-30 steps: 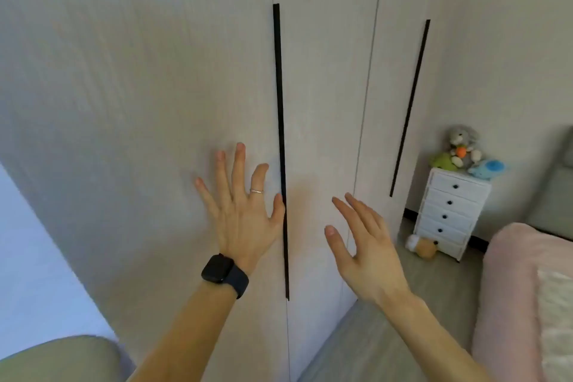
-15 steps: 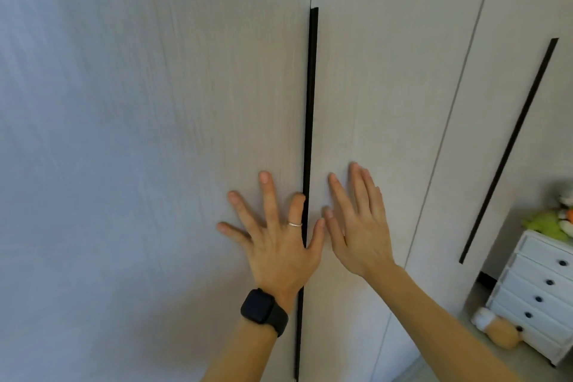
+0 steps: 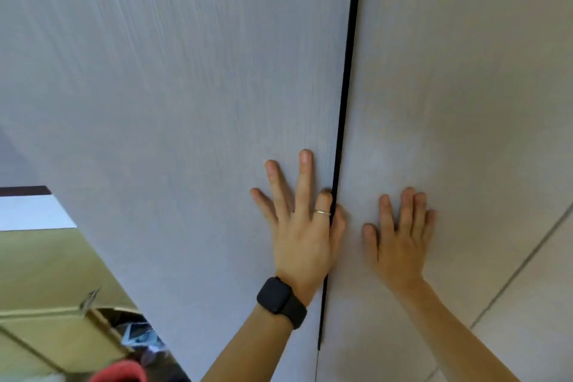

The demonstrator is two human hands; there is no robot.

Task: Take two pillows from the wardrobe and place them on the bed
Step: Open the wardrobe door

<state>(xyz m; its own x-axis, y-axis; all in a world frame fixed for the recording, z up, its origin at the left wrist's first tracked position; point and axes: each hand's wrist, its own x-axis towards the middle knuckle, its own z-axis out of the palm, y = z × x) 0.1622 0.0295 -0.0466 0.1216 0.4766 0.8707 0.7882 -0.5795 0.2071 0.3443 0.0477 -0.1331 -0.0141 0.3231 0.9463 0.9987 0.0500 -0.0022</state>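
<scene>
The pale wood-grain wardrobe fills the view, and its doors look closed. A black vertical handle strip [image 3: 347, 71] runs between the left door [image 3: 186, 102] and the right door [image 3: 449, 71]. My left hand [image 3: 302, 236], with a black watch and a ring, lies on the left door. Its forefinger is hooked into the strip, its thumb sits on the strip's other side, and its other fingers are spread flat. My right hand [image 3: 400, 242] rests flat on the right door with the fingers nearly together. No pillows or bed are in view.
An open cardboard box [image 3: 46, 304] with items inside stands at the lower left beside the wardrobe. A red object [image 3: 121, 372] shows at the bottom edge. Another door panel [image 3: 542, 304] follows past a seam at the lower right.
The view has moved closer and swung left, so the drawers and toys are out of frame. My left forefinger has curled into the handle strip. My right hand has shifted right, away from the strip.
</scene>
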